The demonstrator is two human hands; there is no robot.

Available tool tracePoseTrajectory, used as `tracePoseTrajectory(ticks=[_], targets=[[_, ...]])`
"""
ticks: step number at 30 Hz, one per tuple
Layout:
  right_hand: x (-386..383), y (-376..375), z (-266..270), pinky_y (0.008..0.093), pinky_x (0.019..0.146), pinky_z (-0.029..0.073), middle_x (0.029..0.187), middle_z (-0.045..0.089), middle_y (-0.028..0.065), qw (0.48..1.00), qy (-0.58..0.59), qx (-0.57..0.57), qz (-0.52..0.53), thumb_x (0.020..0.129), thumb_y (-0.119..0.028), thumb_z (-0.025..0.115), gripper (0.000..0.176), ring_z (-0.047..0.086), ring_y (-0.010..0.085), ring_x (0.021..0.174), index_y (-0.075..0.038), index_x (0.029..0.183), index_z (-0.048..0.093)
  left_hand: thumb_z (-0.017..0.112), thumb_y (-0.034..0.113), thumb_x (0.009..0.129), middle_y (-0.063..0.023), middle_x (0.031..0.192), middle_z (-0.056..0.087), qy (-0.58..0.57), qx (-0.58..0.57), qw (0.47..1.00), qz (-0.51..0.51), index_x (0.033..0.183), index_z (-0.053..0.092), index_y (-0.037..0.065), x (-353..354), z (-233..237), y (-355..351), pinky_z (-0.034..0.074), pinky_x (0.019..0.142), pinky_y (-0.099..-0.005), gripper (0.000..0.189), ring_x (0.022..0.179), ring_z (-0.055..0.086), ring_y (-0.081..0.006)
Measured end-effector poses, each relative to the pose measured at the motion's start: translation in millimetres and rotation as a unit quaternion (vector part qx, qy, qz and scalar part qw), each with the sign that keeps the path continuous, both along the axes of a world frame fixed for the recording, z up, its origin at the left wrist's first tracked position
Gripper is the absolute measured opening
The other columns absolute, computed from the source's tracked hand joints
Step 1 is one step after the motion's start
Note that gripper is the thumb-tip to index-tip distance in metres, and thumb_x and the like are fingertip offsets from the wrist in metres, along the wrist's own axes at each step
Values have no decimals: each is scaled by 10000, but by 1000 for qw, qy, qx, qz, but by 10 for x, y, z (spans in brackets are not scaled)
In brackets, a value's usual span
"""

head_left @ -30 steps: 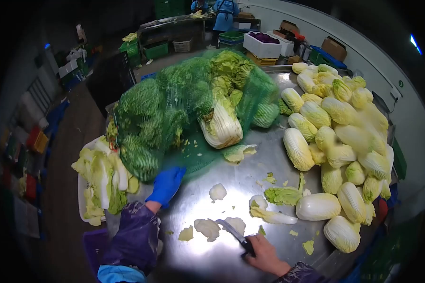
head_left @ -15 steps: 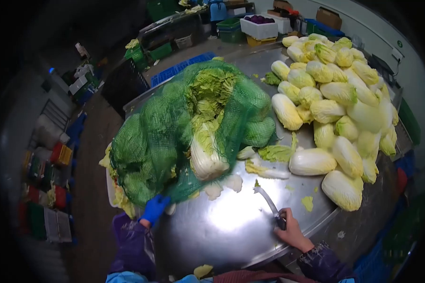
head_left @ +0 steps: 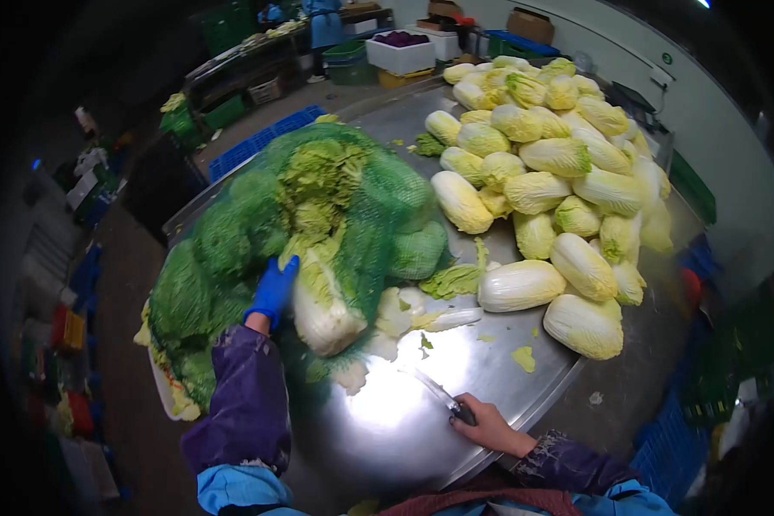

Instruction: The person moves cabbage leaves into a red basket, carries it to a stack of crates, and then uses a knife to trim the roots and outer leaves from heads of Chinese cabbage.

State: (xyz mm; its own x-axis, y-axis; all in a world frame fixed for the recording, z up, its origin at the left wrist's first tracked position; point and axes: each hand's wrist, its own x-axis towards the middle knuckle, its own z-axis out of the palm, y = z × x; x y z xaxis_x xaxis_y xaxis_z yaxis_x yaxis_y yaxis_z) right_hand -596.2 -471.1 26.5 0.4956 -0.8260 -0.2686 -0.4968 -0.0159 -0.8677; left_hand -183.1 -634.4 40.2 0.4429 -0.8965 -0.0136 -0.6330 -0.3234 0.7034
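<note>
"Green mesh [head_left: 232,215] bulges over the left of the steel table [head_left: 361,456]; what else crowds it?"

"Pale cabbages [head_left: 533,185] heaped to the right; loose leaves [head_left: 451,282] between heap and mesh; a white tray [head_left: 161,387] at the left, partly hidden by the bulging bag."

"And the cabbage [head_left: 322,305] by the blue glove?"

"It lies in the mesh's opening, white butt nearest us, frilled yellow-green leaves beyond; netting drapes along its right side; the left hand [head_left: 273,290] touches its left side, though I cannot tell whether the fingers grasp it."

"The right hand [head_left: 486,426]?"

"Wrapped around the dark handle of a knife [head_left: 434,391]; the blade stays clear of the cabbage."

"Any room?"

"Bare metal in front of the cabbage and around the knife; the table's rim passes beneath the right wrist."
</note>
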Motion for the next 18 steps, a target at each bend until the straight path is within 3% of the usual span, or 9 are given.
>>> tracePoseTrajectory(ticks=[2,3,5,7,8,9,14,17,18], targets=[[-69,12,-51,356,619,454,735,585,159,1000,15,15,-20,796,-214,614,340,597,311,676,-46,1059,479,568,624,717,-297,985,585,-62,54,993,84,950,580,-79,-18,169,-232,426,836,-436,740,943,573,-400],[-108,18,-113,356,619,454,735,585,159,999,17,17,-28,796,-214,614,340,597,311,676,-46,1059,479,626,603,679,-282,951,602,-84,47,989,114,953,585,-77,-39,188,-277,435,828,-426,734,906,589,-392],[-132,40,-224,353,620,454,723,579,154,997,7,1,-77,794,-220,616,351,591,312,666,-44,1067,485,672,542,674,-276,1000,590,26,-76,994,68,1008,555,-86,-26,17,-328,435,833,-407,720,931,583,-371],[-73,3,-158,331,619,454,711,571,146,995,4,44,-95,796,-202,619,339,580,273,643,-34,1061,491,702,464,683,-264,1062,564,-38,-58,992,108,1073,507,-96,103,-275,-343,433,835,-386,710,970,567,-340],[-55,-17,-173,319,617,451,710,570,140,993,-12,29,-110,798,-190,618,328,574,249,639,-30,1056,494,712,428,688,-258,1101,538,55,-70,993,75,1109,469,-99,65,-213,-249,430,826,-378,717,990,550,-324],[-16,-43,-176,307,615,449,709,569,134,992,-28,12,-126,799,-178,618,317,568,225,635,-27,1050,497,715,410,688,-254,1086,542,120,-81,986,77,1086,490,-82,71,-262,-215,433,810,-384,672,975,554,-317],[349,-539,236,334,572,438,694,559,131,991,-33,-116,-62,806,-179,608,282,559,254,600,-38,1022,495,731,385,679,-188,859,633,88,-132,987,39,932,577,-67,-54,-184,-128,477,676,-378,541,758,622,-277],[876,-1068,483,390,586,439,717,570,167,981,-66,-181,-6,796,-185,600,318,576,349,657,-45,1044,458,729,371,693,-278,1153,503,44,-138,988,54,1188,437,-110,-87,-335,1,391,917,-375,749,1069,510,-328],[1110,-1245,569,404,591,438,722,572,177,969,-84,-234,11,791,-177,596,319,575,364,669,-45,1041,448,718,397,698,-288,1205,454,107,-144,982,53,1233,382,-112,-108,-312,80,350,960,-378,811,1127,455,-341]])
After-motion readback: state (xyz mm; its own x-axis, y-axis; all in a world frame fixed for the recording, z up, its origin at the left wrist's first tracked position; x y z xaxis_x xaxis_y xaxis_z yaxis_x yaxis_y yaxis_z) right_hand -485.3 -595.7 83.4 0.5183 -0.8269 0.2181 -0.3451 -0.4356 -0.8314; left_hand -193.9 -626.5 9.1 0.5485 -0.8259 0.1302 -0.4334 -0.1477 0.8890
